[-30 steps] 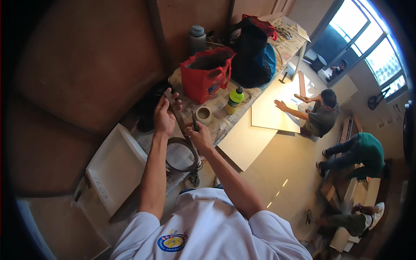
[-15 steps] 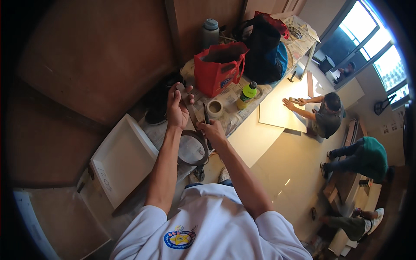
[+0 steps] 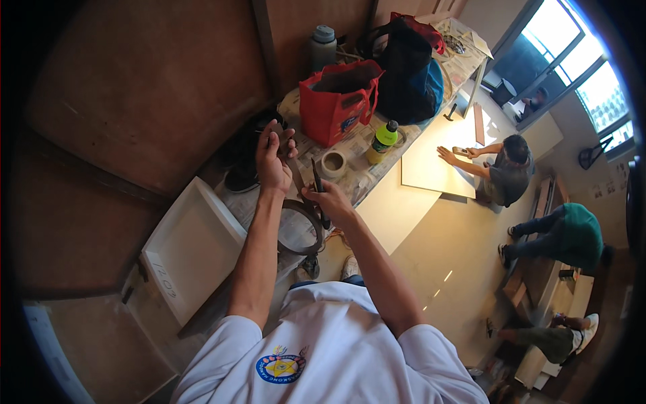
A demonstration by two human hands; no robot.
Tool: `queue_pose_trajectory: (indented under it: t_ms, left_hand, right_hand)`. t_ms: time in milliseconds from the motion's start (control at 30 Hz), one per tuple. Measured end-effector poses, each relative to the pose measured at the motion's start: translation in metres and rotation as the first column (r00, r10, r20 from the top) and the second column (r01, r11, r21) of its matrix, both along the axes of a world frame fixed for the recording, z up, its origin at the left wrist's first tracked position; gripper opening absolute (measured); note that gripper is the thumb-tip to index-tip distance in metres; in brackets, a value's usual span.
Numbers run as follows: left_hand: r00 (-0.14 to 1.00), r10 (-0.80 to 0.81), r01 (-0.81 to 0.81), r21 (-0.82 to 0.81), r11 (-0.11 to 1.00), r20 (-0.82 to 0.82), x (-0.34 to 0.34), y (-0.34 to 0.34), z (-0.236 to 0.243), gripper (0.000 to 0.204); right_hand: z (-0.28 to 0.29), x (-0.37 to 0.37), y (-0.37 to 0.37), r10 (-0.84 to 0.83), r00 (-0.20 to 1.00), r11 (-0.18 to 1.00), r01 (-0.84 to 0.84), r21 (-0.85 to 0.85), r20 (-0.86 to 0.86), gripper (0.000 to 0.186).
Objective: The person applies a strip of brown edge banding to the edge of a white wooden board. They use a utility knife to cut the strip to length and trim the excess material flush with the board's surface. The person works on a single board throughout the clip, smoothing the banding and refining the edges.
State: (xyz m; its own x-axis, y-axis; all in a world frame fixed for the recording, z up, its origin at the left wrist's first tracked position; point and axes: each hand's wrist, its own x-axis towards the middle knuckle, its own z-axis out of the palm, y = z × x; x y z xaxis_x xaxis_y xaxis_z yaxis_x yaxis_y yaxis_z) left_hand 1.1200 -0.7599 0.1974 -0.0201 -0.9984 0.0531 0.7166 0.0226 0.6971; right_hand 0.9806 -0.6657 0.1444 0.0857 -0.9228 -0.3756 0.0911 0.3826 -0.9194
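Note:
My left hand is raised, its fingers curled around the end of a thin brown strip. The strip runs down towards my right hand, where my thumb touches or nearly touches it. That hand is closed on a slim dark tool with a narrow tip pointing up; its exact kind is unclear. Below and between my forearms is a brown coil of banding, which looks like the same material as the strip. A roll of tape stands on the paper-covered table beyond my right hand.
On the table are a red bag, a yellow-green bottle, a grey bottle and a dark backpack. A white tray-like panel lies left. One person works on a board; others are at right.
My hands stay nearly in place, the left shifting slightly left and the right tilting the tool a little. The view has shifted slightly. The person at the board has moved the hand-held block.

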Motion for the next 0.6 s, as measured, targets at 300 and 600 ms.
queue_pose_trajectory:
  t_ms: [300,600]
  left_hand:
    - [0.949,0.165,-0.144,-0.097,0.985,0.267,-0.005,-0.001,-0.004,0.028]
    - [0.938,0.174,-0.135,-0.145,0.980,0.301,-0.006,0.000,-0.005,0.032]
  right_hand:
    - [-0.005,0.010,0.001,-0.060,0.997,0.998,0.059,-0.027,-0.048,0.018]
    - [0.000,0.008,0.003,-0.054,0.999,0.998,0.053,-0.042,-0.007,0.023]
